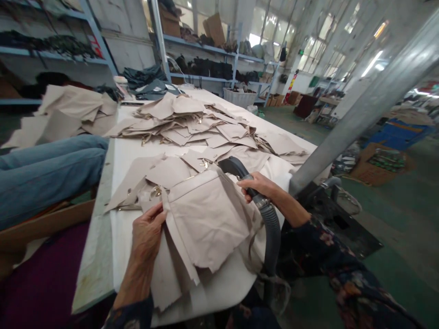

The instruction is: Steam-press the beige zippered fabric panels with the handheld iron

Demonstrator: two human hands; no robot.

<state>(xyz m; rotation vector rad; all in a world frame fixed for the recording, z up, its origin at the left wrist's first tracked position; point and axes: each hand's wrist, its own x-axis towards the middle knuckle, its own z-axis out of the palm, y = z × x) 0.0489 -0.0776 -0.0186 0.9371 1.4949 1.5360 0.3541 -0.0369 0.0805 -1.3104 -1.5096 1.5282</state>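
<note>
My left hand pinches the left edge of a beige fabric panel with a stitched band and a metal zipper along its top. The panel lies over other beige pieces at the near end of the table. My right hand is wrapped round the black nozzle of a vacuum hose, its mouth at the panel's top right corner. The ribbed grey hose runs down from the hand past the table's right edge. Brass-coloured zipper parts show just above my left hand.
A large heap of beige fabric pieces spreads across the white table. Dark folded cloth lies at the far end. A slanted metal post stands at the right. A person's jeans-clad legs are at the left, beside a cardboard box.
</note>
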